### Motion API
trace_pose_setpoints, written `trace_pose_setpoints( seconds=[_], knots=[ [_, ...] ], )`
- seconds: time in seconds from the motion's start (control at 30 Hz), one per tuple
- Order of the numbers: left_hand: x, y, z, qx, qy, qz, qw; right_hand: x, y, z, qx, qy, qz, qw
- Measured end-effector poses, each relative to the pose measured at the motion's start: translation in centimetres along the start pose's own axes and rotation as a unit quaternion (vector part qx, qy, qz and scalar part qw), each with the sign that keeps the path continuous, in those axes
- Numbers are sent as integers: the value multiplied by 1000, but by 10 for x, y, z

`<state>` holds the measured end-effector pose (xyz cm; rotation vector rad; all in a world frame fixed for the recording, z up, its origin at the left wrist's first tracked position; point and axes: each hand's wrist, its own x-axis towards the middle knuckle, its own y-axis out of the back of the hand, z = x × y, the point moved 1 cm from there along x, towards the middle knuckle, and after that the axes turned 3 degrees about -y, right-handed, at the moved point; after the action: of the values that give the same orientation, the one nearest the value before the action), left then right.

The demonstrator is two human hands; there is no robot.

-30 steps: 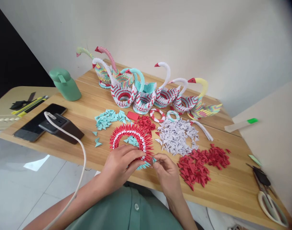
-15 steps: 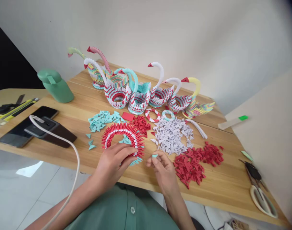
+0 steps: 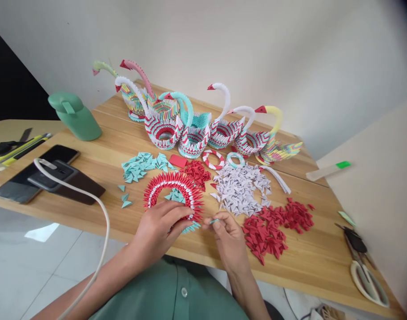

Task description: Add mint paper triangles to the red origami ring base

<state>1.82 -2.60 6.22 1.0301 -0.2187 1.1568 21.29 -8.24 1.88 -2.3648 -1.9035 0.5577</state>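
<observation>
My left hand [image 3: 165, 222] grips the near side of a ring of folded paper pieces [image 3: 168, 178], red with a white row inside and some turquoise pieces along its near right edge. A small turquoise folded paper piece [image 3: 214, 221] is pinched between the thumb and fingers of my right hand [image 3: 227, 231], just right of the ring and apart from it. Loose turquoise pieces [image 3: 175, 195] show through the ring's middle. To the right of my right hand spread a pile of red pieces [image 3: 265, 233] and a pile of white pieces [image 3: 239, 189].
Several folded-paper swans [image 3: 195, 133] line the back of the table. Small paper rings [image 3: 213, 159] lie before them. At left are a green bottle [image 3: 75, 116], a phone [image 3: 13, 186], and a dark device [image 3: 66, 182] with a white cable. Scissors [image 3: 366, 278] rest at right.
My right hand has turned the turquoise piece so it shows thinner, edge-on. The ring and my left hand stay together, almost unmoved. The whole view has shifted slightly.
</observation>
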Motion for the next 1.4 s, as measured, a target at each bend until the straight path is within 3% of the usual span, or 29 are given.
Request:
trace_pose_setpoints(
  seconds=[0.37, 0.6, 0.8, 1.4],
  knots=[
    [0, -4, -2, -3, 4, 1, 1000, 0, 4, 3, -27, 2, -11, 1000],
    [1, -5, 1, -9, 12, -16, 1000, 1, 4, 5, -26, 10, 14, 1000],
    [1, -5, 5, -5, 4, -11, 1000, -3, 10, 10, -64, 50, 23, 996],
    [-4, -4, 9, -11, -12, -3, 1000, -8, 5, 10, -16, 33, -16, 999]
  ],
)
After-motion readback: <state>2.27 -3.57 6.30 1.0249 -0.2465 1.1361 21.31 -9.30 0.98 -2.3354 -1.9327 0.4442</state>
